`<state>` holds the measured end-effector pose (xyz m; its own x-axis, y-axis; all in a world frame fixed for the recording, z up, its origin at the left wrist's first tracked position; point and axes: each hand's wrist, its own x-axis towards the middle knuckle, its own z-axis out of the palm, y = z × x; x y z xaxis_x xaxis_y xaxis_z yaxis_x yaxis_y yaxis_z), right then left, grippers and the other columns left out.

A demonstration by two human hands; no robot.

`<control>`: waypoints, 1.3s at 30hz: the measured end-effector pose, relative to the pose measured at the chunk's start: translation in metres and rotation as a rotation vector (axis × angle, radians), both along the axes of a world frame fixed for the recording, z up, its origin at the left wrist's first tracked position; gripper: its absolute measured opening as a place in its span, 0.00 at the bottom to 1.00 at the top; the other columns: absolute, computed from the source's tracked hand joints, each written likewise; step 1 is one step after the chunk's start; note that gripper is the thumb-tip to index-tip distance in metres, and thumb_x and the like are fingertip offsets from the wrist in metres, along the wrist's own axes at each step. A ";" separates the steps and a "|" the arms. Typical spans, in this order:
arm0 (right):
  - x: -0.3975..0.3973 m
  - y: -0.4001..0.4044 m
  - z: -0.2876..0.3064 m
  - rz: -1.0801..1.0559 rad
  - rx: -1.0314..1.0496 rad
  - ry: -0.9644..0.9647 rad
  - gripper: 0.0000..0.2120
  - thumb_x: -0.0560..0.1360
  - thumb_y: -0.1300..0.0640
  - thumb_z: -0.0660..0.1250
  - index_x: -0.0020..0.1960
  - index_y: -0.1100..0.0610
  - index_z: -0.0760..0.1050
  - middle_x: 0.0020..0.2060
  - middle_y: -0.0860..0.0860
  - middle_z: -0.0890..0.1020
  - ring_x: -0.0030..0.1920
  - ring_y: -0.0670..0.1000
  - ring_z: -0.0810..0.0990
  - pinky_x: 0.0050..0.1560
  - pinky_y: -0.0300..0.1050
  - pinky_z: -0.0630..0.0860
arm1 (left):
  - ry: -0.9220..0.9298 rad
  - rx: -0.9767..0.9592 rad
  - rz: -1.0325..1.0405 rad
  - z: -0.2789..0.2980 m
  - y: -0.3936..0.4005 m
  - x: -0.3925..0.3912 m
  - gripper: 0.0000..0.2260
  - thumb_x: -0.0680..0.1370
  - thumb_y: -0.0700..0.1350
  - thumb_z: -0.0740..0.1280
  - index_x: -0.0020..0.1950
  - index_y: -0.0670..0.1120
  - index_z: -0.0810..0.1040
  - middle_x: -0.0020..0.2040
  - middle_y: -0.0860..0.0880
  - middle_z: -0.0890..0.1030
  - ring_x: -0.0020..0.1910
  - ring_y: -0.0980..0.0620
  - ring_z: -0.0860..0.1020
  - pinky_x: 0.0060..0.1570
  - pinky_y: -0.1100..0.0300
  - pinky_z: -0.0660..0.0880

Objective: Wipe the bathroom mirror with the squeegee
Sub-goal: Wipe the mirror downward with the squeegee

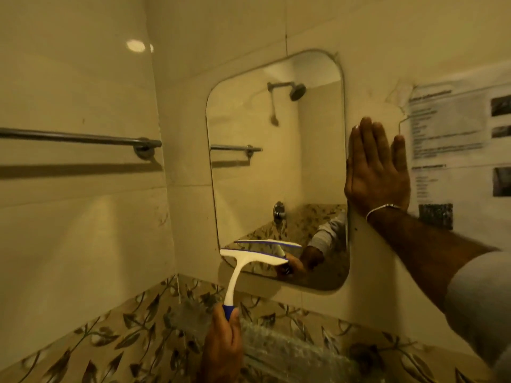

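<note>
My left hand (224, 344) gripping the blue handle of the white squeegee (250, 262), its blade at the lower left corner of the mirror (276, 167), my right hand (377, 168) flat, fingers straight, pressed beside the mirror's right edge

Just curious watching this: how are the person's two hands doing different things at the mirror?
The left hand grips the squeegee by its blue handle, low down; the right hand lies flat with straight fingers, higher, at the mirror's right edge. The right wrist wears a thin bracelet; no bracelet shows on the left. Both reach toward the mirror.
</note>
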<state>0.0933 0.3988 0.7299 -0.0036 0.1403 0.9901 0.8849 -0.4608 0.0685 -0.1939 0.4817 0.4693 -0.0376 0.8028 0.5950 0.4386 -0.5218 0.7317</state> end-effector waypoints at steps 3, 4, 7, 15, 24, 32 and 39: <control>0.001 0.000 0.000 -0.006 0.000 -0.004 0.31 0.82 0.55 0.52 0.82 0.60 0.47 0.82 0.56 0.46 0.81 0.56 0.44 0.79 0.56 0.38 | -0.047 0.149 -0.065 0.050 0.004 0.007 0.13 0.78 0.54 0.55 0.57 0.48 0.68 0.30 0.50 0.73 0.24 0.53 0.72 0.22 0.64 0.66; 0.002 0.001 -0.001 0.000 -0.003 -0.003 0.31 0.81 0.55 0.52 0.82 0.60 0.47 0.81 0.57 0.47 0.81 0.56 0.45 0.79 0.57 0.40 | -0.054 0.192 -0.097 0.070 0.005 0.010 0.10 0.79 0.54 0.55 0.56 0.51 0.66 0.32 0.50 0.74 0.25 0.53 0.73 0.22 0.63 0.68; 0.001 0.001 0.000 0.037 0.003 -0.007 0.33 0.79 0.58 0.55 0.81 0.62 0.50 0.81 0.58 0.48 0.81 0.57 0.46 0.79 0.58 0.44 | -0.116 0.289 -0.180 0.138 0.006 0.019 0.04 0.81 0.49 0.57 0.54 0.53 0.63 0.37 0.47 0.77 0.29 0.49 0.77 0.23 0.60 0.74; 0.000 0.002 -0.032 0.098 0.000 -0.048 0.28 0.82 0.53 0.50 0.79 0.62 0.58 0.80 0.58 0.55 0.80 0.57 0.53 0.80 0.55 0.46 | -0.235 0.536 -0.192 0.274 0.014 0.057 0.08 0.82 0.50 0.57 0.57 0.47 0.65 0.34 0.51 0.73 0.26 0.58 0.72 0.24 0.68 0.69; 0.005 0.004 -0.037 0.097 0.016 -0.082 0.30 0.77 0.58 0.57 0.78 0.64 0.60 0.79 0.60 0.59 0.80 0.59 0.55 0.78 0.59 0.52 | -0.304 0.496 -0.230 0.356 0.021 0.097 0.12 0.83 0.52 0.57 0.61 0.45 0.63 0.37 0.52 0.73 0.27 0.58 0.74 0.23 0.71 0.69; 0.004 0.003 -0.037 0.088 0.014 -0.075 0.29 0.79 0.56 0.53 0.78 0.63 0.59 0.79 0.60 0.58 0.80 0.58 0.54 0.78 0.59 0.52 | -0.277 0.451 -0.243 0.347 0.023 0.125 0.12 0.82 0.55 0.55 0.58 0.48 0.61 0.44 0.44 0.79 0.35 0.50 0.81 0.34 0.53 0.82; 0.002 0.003 -0.037 0.096 0.000 -0.062 0.29 0.80 0.54 0.50 0.79 0.63 0.58 0.80 0.59 0.57 0.80 0.58 0.54 0.79 0.57 0.49 | -0.181 0.458 -0.225 0.297 0.023 0.123 0.14 0.82 0.55 0.55 0.61 0.46 0.60 0.44 0.45 0.79 0.35 0.52 0.80 0.31 0.58 0.80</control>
<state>0.0954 0.4021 0.6927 -0.0784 0.1366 0.9875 0.9190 -0.3740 0.1247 -0.0712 0.5047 0.7665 -0.0291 0.4625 0.8862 0.1674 -0.8718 0.4604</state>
